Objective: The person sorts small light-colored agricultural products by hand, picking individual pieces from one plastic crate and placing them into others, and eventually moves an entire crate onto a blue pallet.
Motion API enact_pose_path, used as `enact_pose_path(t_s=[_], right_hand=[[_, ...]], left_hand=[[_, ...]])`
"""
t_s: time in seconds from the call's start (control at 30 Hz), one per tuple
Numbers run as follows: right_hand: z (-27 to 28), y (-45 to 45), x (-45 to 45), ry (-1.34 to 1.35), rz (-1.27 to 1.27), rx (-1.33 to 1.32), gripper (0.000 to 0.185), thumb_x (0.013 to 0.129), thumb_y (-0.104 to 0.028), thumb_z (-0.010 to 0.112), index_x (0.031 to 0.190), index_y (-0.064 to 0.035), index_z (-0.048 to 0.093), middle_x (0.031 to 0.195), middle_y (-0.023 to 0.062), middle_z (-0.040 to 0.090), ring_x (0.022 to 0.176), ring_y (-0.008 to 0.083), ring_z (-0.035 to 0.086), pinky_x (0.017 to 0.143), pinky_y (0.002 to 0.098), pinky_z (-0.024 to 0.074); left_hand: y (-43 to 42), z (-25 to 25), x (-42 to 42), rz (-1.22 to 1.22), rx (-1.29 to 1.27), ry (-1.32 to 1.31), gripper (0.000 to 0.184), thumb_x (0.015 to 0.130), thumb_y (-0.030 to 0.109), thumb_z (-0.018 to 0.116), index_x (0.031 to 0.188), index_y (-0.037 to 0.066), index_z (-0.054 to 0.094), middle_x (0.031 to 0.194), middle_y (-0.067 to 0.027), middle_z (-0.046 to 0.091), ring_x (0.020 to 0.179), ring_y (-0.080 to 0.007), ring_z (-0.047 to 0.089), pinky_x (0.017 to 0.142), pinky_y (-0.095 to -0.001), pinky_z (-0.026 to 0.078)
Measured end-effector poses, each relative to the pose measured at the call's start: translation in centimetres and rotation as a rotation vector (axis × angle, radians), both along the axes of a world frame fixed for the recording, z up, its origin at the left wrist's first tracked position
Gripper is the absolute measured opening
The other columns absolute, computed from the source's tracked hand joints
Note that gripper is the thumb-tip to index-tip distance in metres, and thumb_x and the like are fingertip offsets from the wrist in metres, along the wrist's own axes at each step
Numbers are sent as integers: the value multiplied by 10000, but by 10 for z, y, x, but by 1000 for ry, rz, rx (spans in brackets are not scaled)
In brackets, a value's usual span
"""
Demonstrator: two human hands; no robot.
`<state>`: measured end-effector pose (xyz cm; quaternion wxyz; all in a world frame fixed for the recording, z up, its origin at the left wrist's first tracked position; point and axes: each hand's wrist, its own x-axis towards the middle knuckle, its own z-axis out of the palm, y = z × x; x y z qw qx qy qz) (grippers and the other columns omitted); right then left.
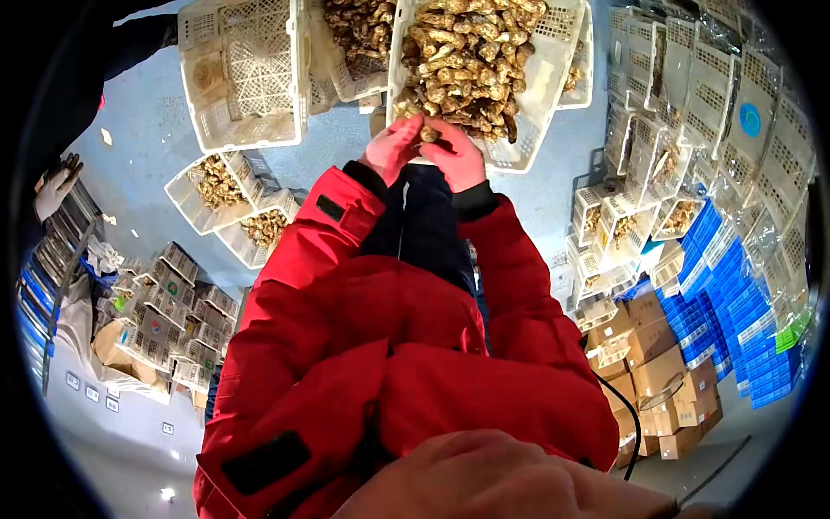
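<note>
Head view: small mushroom pinched over the crate's near rim, slip possible

Far left, another person's hand is seen, well apart. Next, a pale crate is noted, with a smaller crate of mushrooms below it. At centre, one mushroom is held between the fingertips of the left hand and right hand; how the grip is shared cannot be told. If pressed unevenly, it could be rolled free and lost to the floor, or bruised if squeezed hard. Just beyond, the heap in the loaded crate could be disturbed by knuckles, its loose pieces being stacked unevenly. Right cuff: rim could be brushed.
</note>
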<state>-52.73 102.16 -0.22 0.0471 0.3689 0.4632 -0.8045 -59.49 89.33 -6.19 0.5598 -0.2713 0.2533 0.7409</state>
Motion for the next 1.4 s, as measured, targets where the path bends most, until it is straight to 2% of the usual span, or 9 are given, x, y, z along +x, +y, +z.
enact_pose_path(t_s=[0.07, 0.1, 0.23, 0.37, 0.6, 0.67, 0.87, 1.07, 1.4], right_hand=[[3, 2, 4, 1, 22, -19, 395, 751, 49, 512, 1141, -10, 485, 905, 34, 554, 738, 69, 511, 651, 176, 409], [4, 2, 3, -21, 10, 22, 376, 756, 35, 519, 1128, -22, 501, 858, 21, 559, 714, 60, 506, 628, 173, 406], [-6, 16, 13, -160, -42, 0, 291, 801, -33, 502, 1090, -39, 536, 837, 38, 601, 662, 81, 538, 576, 179, 406], [-28, 43, 28, -237, -87, 50, 278, 822, -65, 471, 1093, -44, 528, 842, 48, 609, 666, 115, 567, 555, 205, 414], [-84, 131, 16, -348, -342, 74, 268, 825, -90, 470, 1089, -56, 502, 809, 69, 582, 644, 161, 567, 533, 243, 436], [-160, 178, 27, -190, -330, -107, 352, 773, -85, 537, 1119, -43, 481, 784, 73, 581, 571, 181, 558, 495, 275, 435], [-160, 191, -54, -906, 583, 1061, 522, 637, -370, 560, 1090, -113, 536, 1035, 132, 574, 980, 287, 538, 838, 367, 418], [-223, 203, -58, -867, 556, 1113, 690, 588, -372, 656, 1170, -70, 440, 1102, 157, 535, 1024, 292, 509, 873, 357, 393], [-142, 200, -82, -818, 929, 1098, 557, 695, -457, 536, 1136, -118, 500, 1128, 143, 520, 1065, 278, 480, 893, 364, 370]], left_hand=[[-4, -8, -11, 91, 323, 37, 218, 774, 136, 575, 968, 58, 512, 914, -27, 531, 884, -181, 509, 847, -346, 388], [-6, -9, -7, 78, -48, -5, 145, 742, 78, 567, 866, 59, 497, 835, -12, 490, 869, -176, 502, 860, -366, 383], [-20, 30, -29, 119, 140, 125, 203, 766, 74, 557, 952, 54, 478, 910, -45, 501, 963, -211, 504, 905, -401, 382], [-33, 35, -35, -26, -203, 64, 321, 789, 184, 585, 1059, 46, 478, 1074, -99, 526, 951, -236, 534, 826, -366, 451], [-59, 8, -21, -44, 19, -9, 346, 682, -19, 531, 1023, 23, 487, 1029, -159, 551, 932, -301, 545, 801, -419, 461], [-46, 20, -18, -144, -109, 64, 352, 713, 17, 538, 1057, 24, 467, 1045, -137, 548, 947, -312, 543, 841, -391, 441], [18, 74, -43, 24, -180, 344, 537, 796, 264, 564, 1227, 14, 363, 1107, -95, 517, 1033, -226, 498, 890, -337, 394], [-1, 48, 26, -31, -196, 247, 530, 798, 338, 562, 1204, 32, 412, 1124, -96, 519, 1026, -206, 502, 876, -322, 385], [34, 39, 162, 1, -479, -23, 433, 803, 307, 566, 1145, 60, 467, 1086, -68, 541, 948, -193, 538, 821, -325, 416]])
